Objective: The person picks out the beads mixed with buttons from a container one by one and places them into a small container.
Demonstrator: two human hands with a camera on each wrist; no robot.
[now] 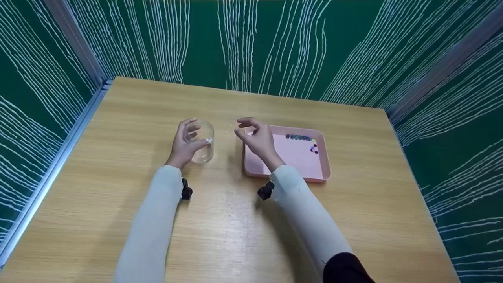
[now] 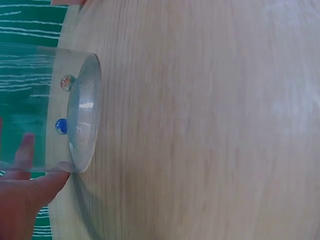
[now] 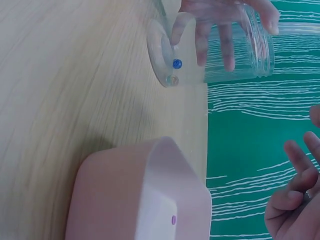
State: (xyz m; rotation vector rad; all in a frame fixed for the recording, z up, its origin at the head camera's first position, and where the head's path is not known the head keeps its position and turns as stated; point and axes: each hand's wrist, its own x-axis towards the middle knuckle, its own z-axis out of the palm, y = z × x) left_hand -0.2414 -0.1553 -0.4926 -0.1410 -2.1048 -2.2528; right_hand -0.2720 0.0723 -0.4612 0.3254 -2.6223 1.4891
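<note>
A clear, round jar [image 1: 204, 151] stands on the table, with my left hand [image 1: 185, 146] gripping its side, thumb across the near wall and fingers round the back. Two marbles lie on the jar's bottom in the left wrist view: a blue one [image 2: 61, 126] and a clear one with an orange-green swirl [image 2: 68, 83]. My right hand [image 1: 259, 142] hovers over the left end of a pink tray [image 1: 327, 159], its fingers loosely bent, thumb and fingertips apart. Nothing shows between them. Inside the tray, a row of marbles [image 1: 300, 137] lines the far side.
A small cluster of dark and coloured pieces [image 1: 314, 149] lies near the tray's right wall. The wooden table [image 1: 220, 236] meets green walls [image 1: 204, 47] with wavy white lines at the back and sides. A metal rail [image 1: 51, 173] runs along the left edge.
</note>
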